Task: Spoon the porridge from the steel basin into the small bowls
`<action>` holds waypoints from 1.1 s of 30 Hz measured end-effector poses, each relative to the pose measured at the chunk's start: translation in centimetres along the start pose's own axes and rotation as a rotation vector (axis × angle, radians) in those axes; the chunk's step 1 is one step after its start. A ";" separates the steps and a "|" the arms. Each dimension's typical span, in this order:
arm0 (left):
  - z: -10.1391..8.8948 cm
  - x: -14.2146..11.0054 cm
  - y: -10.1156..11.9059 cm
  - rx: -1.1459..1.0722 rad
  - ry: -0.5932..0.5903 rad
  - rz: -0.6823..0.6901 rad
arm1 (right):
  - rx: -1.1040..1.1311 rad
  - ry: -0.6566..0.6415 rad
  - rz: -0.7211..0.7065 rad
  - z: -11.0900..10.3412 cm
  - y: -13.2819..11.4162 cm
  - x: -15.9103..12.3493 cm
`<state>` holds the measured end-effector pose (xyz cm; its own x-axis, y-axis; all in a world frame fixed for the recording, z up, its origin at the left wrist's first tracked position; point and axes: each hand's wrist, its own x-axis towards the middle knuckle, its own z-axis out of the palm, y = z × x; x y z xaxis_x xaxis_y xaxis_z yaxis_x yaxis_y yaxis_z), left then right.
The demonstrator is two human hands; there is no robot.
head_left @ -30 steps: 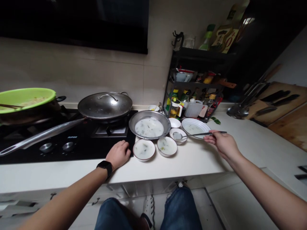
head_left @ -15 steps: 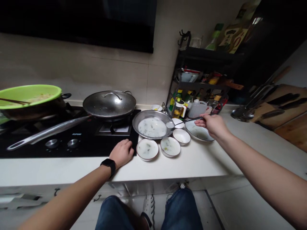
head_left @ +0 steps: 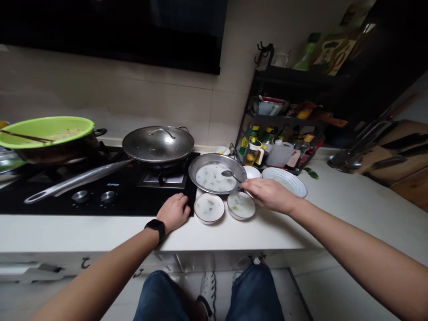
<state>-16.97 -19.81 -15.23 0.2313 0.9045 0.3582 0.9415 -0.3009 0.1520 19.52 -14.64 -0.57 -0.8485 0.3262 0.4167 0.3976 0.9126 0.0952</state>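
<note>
Shifted left since the last frame, the right hand [head_left: 268, 196] has its fingers [head_left: 249, 186] pinched shut on a spoon [head_left: 228, 174] dipping into the steel basin [head_left: 192, 171]; the left hand [head_left: 174, 212] rests loosely open, holding nothing, on the desk [head_left: 100, 232] beside a small bowl [head_left: 209, 207].

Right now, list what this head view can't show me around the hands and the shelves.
All in the head view:
- The right hand hides the end of the spoon handle and whatever lies beneath it.
- The steel lid hides what is under it.
- Bottle labels in the black rack are too small and dark to read.
- Knives on the wooden board are cut off by the right edge.
</note>
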 end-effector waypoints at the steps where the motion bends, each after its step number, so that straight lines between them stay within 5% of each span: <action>1: 0.0 0.0 0.0 0.002 0.000 -0.001 | -0.011 0.057 0.050 -0.9 -0.2 -0.6; 4: 0.1 0.0 0.0 0.005 0.002 -0.001 | -0.020 0.260 0.308 -3.6 -0.1 -3.2; 8: 0.2 -0.1 -0.1 0.005 0.008 0.004 | -0.013 0.296 0.519 -5.5 0.5 -7.2; 15: 0.1 -0.1 -0.1 0.017 0.012 -0.007 | 0.151 0.180 0.671 -2.8 0.9 -11.1; 24: -0.1 0.0 0.0 0.033 -0.005 -0.013 | 0.820 0.697 1.460 -0.4 2.2 -11.8; 33: 0.1 -0.1 -0.2 0.035 -0.007 -0.007 | 0.878 0.803 1.477 -3.8 3.8 -9.8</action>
<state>-17.13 -19.81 -15.40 0.2264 0.9086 0.3509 0.9510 -0.2841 0.1220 30.65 -15.29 -0.81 0.4019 0.9156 0.0115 0.0678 -0.0172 -0.9976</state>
